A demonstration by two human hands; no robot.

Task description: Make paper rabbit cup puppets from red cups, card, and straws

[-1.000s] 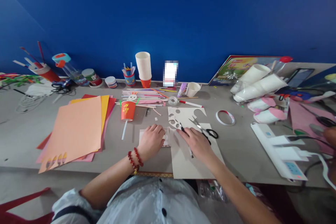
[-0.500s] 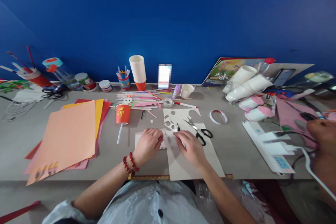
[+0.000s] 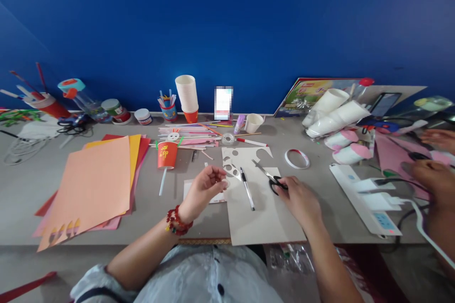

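Note:
Between the thumb and fingers of my left hand (image 3: 205,188) is a small white paper circle (image 3: 226,183). My right hand (image 3: 300,200) has its fingers closed on the black handles of the scissors (image 3: 263,169), whose blades point away to the left over the paper. Beneath lies a large white sheet (image 3: 263,225), with a black-capped pen (image 3: 248,189) across it. Paper with round holes (image 3: 265,153) lies at the sheet's far edge. A white piece (image 3: 188,191) is partly hidden under my left hand.
A red paper cup figure (image 3: 167,155) stands left of my hands, beside stacked coloured paper (image 3: 95,175). Straws (image 3: 188,135) and a tape roll (image 3: 228,138) lie behind. A power strip (image 3: 366,199) is on the right, near another person's hand (image 3: 432,177).
My right hand has moved right, off the pen area and onto the scissors' handles. My left hand has turned and lifted slightly, showing the paper circle. The pen is now uncovered.

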